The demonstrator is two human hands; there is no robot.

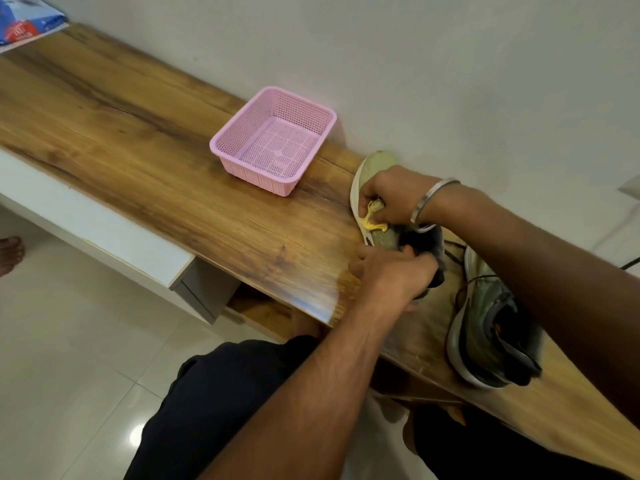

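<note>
You sit at a long wooden counter (138, 140) that runs along a white wall (433, 64). The work is on a pale green shoe (373, 169) with a white sole. It lies on the counter with its toe close to the wall and its opening toward you.

Your right grip (393, 197), with a metal bangle (436, 192) at the wrist, pinches a yellow lace (372, 221) over the middle of the shoe. Your left grip (393, 273) is clenched around the dark collar at the shoe's opening, steadying it.

The step in hand looks like working the lace through the eyelets. Whether it is going in or coming out cannot be told. The next move likely calls for a short, even pull on the lace while the left grip holds the shoe firm.

There is little room beyond the toe, since the wall is just behind it. A second shoe (491, 323) lies just beside your right forearm. Its loose black lace (458, 295) trails toward the first shoe and could snag. The heel lies near the counter's front edge. The open room is to your left, where a pink basket (221, 148) stands apart from the shoe.
</note>
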